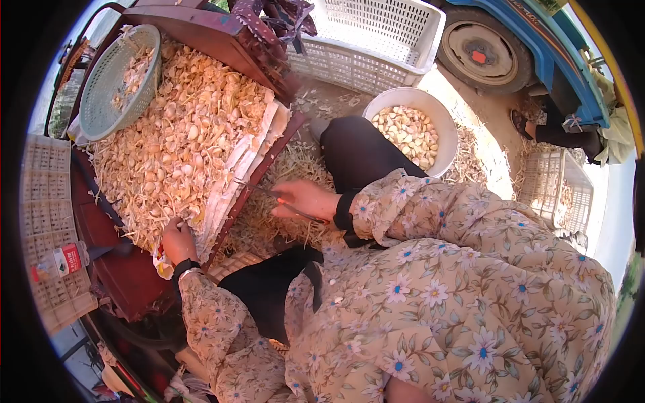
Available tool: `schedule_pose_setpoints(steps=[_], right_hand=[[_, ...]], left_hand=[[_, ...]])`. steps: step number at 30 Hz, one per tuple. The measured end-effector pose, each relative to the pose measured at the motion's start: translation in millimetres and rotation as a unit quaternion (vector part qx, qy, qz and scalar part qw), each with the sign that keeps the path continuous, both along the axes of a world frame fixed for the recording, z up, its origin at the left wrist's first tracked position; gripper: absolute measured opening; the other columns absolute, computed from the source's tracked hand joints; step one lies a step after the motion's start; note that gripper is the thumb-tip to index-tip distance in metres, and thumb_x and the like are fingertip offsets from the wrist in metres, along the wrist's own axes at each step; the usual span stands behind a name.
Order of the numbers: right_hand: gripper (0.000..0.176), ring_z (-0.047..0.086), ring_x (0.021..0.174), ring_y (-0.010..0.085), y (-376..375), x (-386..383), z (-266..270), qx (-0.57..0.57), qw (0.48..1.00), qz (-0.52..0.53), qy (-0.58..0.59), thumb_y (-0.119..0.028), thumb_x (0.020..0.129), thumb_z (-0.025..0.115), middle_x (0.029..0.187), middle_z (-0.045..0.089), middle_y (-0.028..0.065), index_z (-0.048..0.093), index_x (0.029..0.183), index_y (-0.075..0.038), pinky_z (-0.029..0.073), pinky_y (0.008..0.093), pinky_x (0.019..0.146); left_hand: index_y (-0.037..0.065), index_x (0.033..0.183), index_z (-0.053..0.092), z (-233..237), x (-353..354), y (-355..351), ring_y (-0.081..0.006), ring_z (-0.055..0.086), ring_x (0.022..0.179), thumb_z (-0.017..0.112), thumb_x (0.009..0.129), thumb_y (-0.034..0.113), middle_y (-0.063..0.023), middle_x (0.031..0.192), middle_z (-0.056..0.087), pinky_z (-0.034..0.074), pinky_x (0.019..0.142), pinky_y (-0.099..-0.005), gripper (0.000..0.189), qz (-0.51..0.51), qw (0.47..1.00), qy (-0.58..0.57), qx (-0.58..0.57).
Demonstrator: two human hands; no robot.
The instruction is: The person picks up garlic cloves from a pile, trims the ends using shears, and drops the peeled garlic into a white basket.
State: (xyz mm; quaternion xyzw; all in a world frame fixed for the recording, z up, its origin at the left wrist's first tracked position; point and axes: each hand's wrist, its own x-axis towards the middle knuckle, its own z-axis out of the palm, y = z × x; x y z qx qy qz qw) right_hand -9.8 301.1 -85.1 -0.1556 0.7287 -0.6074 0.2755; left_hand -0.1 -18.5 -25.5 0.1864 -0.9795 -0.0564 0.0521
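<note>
Garlic (181,151) lies heaped with dry skins and stalk bits on a white sack (232,181), over a dark red metal bed. My left hand (178,242) is at the near edge of the heap, fingers curled together; what is in them is too small to make out. My right hand (306,199) is closed around metal scissors (265,191), the blades pointing left toward the sack's edge. Between my knees and the blue vehicle stands a white basin (447,134) with trimmed garlic (406,134) in it.
A pale green colander (101,101) rests on the heap's far left. White plastic crates (363,67) stand at the back, left and right. Dry stalks (295,164) litter the ground. A blue vehicle's wheel (463,50) and another person's foot (523,125) are at the right.
</note>
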Motion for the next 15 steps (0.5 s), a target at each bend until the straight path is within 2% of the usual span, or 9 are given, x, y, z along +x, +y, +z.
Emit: schedule_pose_setpoints(steps=[1,2,3,5,6,7,9,12,15], right_hand=[[0.034,0.051,0.072,0.0111,-2.1,0.4,-4.6,-0.002,1.000,0.002,0.005,-0.025,0.076,0.068,0.078,0.056,0.0046,0.054,0.099,-0.004,0.043,0.0271,0.066],[0.034,0.050,0.072,0.0108,-1.2,-1.0,1.3,-0.003,1.000,0.013,-0.005,-0.025,0.076,0.068,0.077,0.056,0.0043,0.054,0.099,-0.004,0.043,0.0271,0.066],[0.034,0.050,0.072,0.0106,-0.2,-1.1,7.4,-0.005,1.000,0.023,-0.017,-0.025,0.076,0.068,0.076,0.055,0.0039,0.055,0.099,-0.004,0.043,0.0272,0.066],[0.036,0.052,0.072,0.0143,0.0,3.4,8.8,-0.017,0.999,0.025,-0.024,-0.029,0.075,0.068,0.076,0.056,0.0054,0.055,0.099,-0.004,0.043,0.0291,0.065],[0.039,0.055,0.072,0.0183,-0.4,5.1,7.6,-0.027,0.999,0.021,-0.016,-0.032,0.073,0.068,0.077,0.057,0.0072,0.056,0.099,-0.005,0.044,0.0310,0.065],[0.042,0.057,0.073,0.0222,-0.3,5.3,7.1,-0.037,0.999,0.015,-0.006,-0.036,0.072,0.068,0.078,0.059,0.0091,0.056,0.099,-0.005,0.044,0.0330,0.065],[0.043,0.057,0.072,0.0221,-1.2,7.3,7.1,-0.045,0.998,0.023,0.035,-0.036,0.072,0.068,0.078,0.059,0.0092,0.057,0.100,-0.005,0.044,0.0328,0.065],[0.041,0.057,0.070,0.0207,4.5,9.8,23.2,-0.042,0.996,0.062,0.045,-0.031,0.073,0.068,0.077,0.059,0.0091,0.055,0.103,-0.006,0.045,0.0318,0.064],[0.041,0.056,0.069,0.0200,9.6,10.0,28.4,-0.036,0.992,0.100,0.068,-0.029,0.074,0.068,0.075,0.060,0.0088,0.054,0.105,-0.006,0.045,0.0316,0.063]], left_hand=[[0.005,0.091,0.063,3.5,2.4,5.4,-0.0282,0.061,0.073,0.057,0.075,0.013,-0.0170,0.080,0.062,0.046,0.067,-0.0339,0.019,-0.001,1.000,0.017,0.001],[0.003,0.091,0.061,6.1,8.8,5.4,-0.0227,0.059,0.065,0.058,0.076,0.009,-0.0132,0.077,0.062,0.046,0.059,-0.0303,0.016,-0.002,0.996,0.084,0.017],[0.002,0.091,0.060,8.5,13.9,7.6,-0.0197,0.058,0.063,0.058,0.077,0.007,-0.0110,0.076,0.061,0.044,0.057,-0.0280,0.015,0.038,0.977,0.137,0.158],[0.001,0.091,0.057,16.3,26.8,21.8,-0.0137,0.054,0.058,0.058,0.078,0.004,-0.0068,0.074,0.058,0.042,0.051,-0.0235,0.013,0.118,0.869,0.228,0.424],[0.001,0.087,0.054,28.3,32.9,47.4,-0.0074,0.048,0.056,0.057,0.078,-0.001,-0.0024,0.073,0.054,0.037,0.048,-0.0183,0.010,0.132,0.838,0.241,0.472],[0.001,0.085,0.053,28.5,41.7,65.0,-0.0077,0.048,0.055,0.057,0.078,-0.002,-0.0032,0.073,0.055,0.037,0.047,-0.0185,0.009,0.135,0.816,0.236,0.510],[0.002,0.083,0.053,29.3,58.3,96.2,-0.0083,0.048,0.054,0.056,0.078,-0.003,-0.0047,0.074,0.056,0.037,0.047,-0.0190,0.008,0.139,0.767,0.225,0.585],[0.003,0.079,0.049,26.9,79.1,144.2,-0.0082,0.047,0.052,0.054,0.078,-0.005,-0.0098,0.078,0.057,0.036,0.045,-0.0175,0.009,0.093,0.734,0.176,0.650],[0.004,0.078,0.048,29.7,85.9,159.7,-0.0084,0.046,0.050,0.052,0.078,-0.006,-0.0107,0.079,0.057,0.035,0.043,-0.0172,0.010,0.075,0.736,0.161,0.653]])
